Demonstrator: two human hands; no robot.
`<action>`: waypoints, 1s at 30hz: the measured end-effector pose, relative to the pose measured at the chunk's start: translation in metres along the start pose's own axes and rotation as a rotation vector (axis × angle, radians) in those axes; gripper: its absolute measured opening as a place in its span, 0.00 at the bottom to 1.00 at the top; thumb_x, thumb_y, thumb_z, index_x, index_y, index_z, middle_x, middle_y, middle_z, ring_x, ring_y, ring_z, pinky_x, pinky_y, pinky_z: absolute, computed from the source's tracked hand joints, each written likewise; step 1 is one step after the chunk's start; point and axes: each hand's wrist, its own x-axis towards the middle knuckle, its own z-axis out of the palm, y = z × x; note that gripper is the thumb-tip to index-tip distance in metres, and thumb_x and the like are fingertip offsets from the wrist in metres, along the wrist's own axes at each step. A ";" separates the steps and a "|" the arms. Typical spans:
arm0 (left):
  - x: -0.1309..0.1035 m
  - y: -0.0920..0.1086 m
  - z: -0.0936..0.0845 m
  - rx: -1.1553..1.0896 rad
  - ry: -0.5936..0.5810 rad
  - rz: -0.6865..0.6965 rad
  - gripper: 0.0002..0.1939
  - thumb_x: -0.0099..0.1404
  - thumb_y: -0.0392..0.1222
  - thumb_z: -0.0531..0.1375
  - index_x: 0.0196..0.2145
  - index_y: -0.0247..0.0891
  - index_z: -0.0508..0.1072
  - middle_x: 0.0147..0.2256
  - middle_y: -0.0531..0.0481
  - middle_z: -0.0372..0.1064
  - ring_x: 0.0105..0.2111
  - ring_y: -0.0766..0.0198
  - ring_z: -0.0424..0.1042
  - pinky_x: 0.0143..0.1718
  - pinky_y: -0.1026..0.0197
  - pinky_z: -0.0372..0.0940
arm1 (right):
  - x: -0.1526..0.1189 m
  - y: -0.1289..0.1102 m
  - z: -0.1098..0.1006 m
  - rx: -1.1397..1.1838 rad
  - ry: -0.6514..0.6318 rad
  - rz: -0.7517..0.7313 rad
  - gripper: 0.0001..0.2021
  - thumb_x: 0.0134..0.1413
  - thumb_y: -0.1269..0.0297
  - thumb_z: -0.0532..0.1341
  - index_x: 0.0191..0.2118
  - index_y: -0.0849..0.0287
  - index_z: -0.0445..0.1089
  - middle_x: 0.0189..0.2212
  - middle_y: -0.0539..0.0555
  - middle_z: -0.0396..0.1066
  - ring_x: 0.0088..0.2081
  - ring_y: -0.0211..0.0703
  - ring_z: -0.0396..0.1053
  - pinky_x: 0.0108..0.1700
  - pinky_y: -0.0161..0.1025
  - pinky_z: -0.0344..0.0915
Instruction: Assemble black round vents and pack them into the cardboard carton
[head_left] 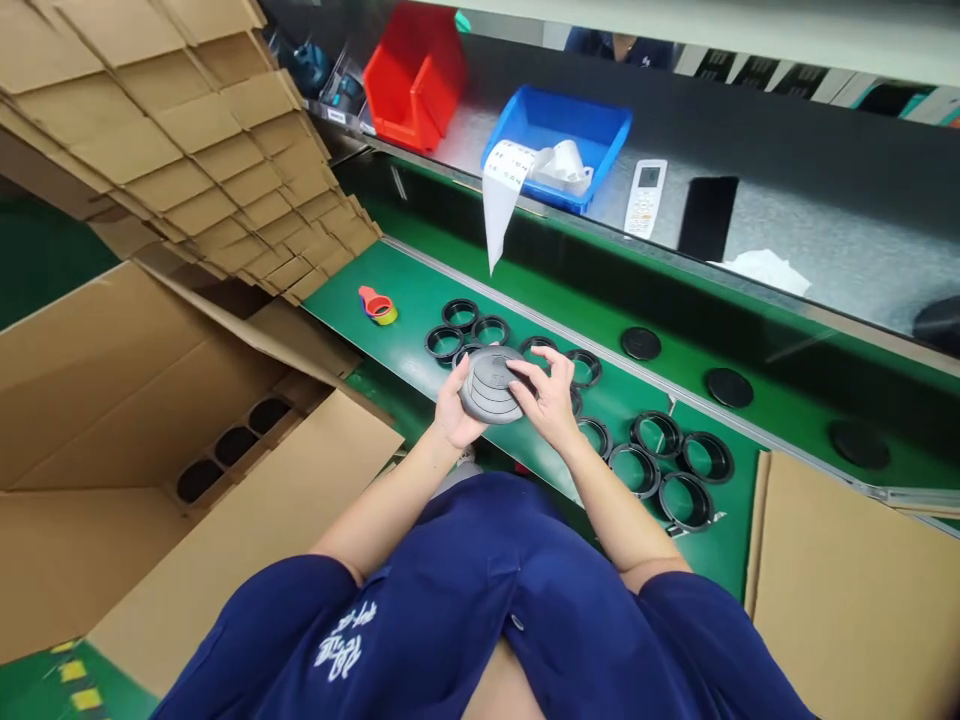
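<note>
My left hand point(457, 412) grips a dark grey round lid point(491, 385) from its left side and from underneath, with the thumb along the rim. The lid is held face up above the near edge of the green bench, and faint raised marks and curved lines show on it. My right hand point(547, 392) is over the lid's right part, its thumb and fingertips apart and touching the top face. Under and around both hands lie black rings point(634, 470), several to the right and several more point(444, 343) to the left.
A red and yellow measuring-scoop-like piece point(379, 306) lies left on the green bench point(405, 290). Black discs point(729, 387) sit farther back. Above are a blue bin point(555, 110) with a paper strip, a red bin point(416, 80) and a remote point(646, 197). Cardboard boxes point(300, 490) flank the bench.
</note>
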 end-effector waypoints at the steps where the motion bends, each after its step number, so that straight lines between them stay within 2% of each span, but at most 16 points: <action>1: -0.003 0.003 -0.003 0.024 0.008 0.004 0.25 0.72 0.58 0.55 0.57 0.39 0.73 0.57 0.44 0.72 0.64 0.49 0.64 0.65 0.45 0.62 | 0.003 0.000 0.001 -0.016 -0.034 -0.052 0.18 0.69 0.48 0.56 0.54 0.49 0.76 0.59 0.60 0.60 0.63 0.58 0.54 0.67 0.60 0.53; 3: -0.008 0.007 -0.008 0.076 0.010 0.015 0.27 0.73 0.62 0.53 0.59 0.42 0.71 0.59 0.45 0.71 0.64 0.48 0.64 0.63 0.42 0.63 | 0.007 0.000 0.006 -0.014 -0.089 -0.085 0.19 0.71 0.48 0.53 0.53 0.47 0.77 0.60 0.58 0.59 0.63 0.58 0.52 0.68 0.61 0.51; 8: -0.012 0.013 -0.022 0.119 -0.010 -0.040 0.32 0.72 0.66 0.52 0.65 0.47 0.64 0.62 0.43 0.67 0.61 0.44 0.67 0.59 0.37 0.65 | 0.013 0.002 0.026 0.055 -0.167 -0.048 0.26 0.73 0.44 0.47 0.46 0.50 0.79 0.58 0.58 0.63 0.62 0.58 0.53 0.68 0.62 0.50; 16: 0.006 0.036 -0.041 0.126 -0.010 -0.128 0.41 0.70 0.73 0.46 0.69 0.46 0.58 0.59 0.39 0.69 0.55 0.41 0.72 0.56 0.35 0.67 | 0.033 -0.002 0.053 0.116 -0.224 0.022 0.31 0.73 0.40 0.42 0.43 0.52 0.78 0.58 0.57 0.65 0.62 0.56 0.54 0.67 0.58 0.52; 21: 0.023 0.053 -0.053 0.047 -0.035 -0.149 0.41 0.70 0.73 0.45 0.68 0.42 0.59 0.58 0.37 0.69 0.57 0.40 0.70 0.56 0.35 0.66 | 0.050 -0.004 0.063 0.209 -0.227 0.083 0.31 0.73 0.39 0.41 0.48 0.52 0.77 0.58 0.58 0.67 0.63 0.54 0.59 0.67 0.56 0.53; 26: 0.038 0.069 -0.065 0.039 -0.034 -0.160 0.41 0.69 0.73 0.46 0.65 0.40 0.64 0.56 0.37 0.71 0.57 0.40 0.70 0.57 0.34 0.65 | 0.065 -0.002 0.080 0.282 -0.227 0.156 0.31 0.72 0.38 0.42 0.47 0.51 0.77 0.54 0.57 0.70 0.63 0.53 0.60 0.68 0.56 0.53; 30: 0.052 0.082 -0.077 0.038 -0.033 -0.183 0.41 0.69 0.74 0.45 0.61 0.38 0.69 0.55 0.37 0.72 0.57 0.39 0.70 0.57 0.34 0.66 | 0.073 0.000 0.099 0.316 -0.212 0.205 0.32 0.73 0.40 0.41 0.48 0.51 0.77 0.55 0.57 0.69 0.62 0.52 0.62 0.67 0.56 0.56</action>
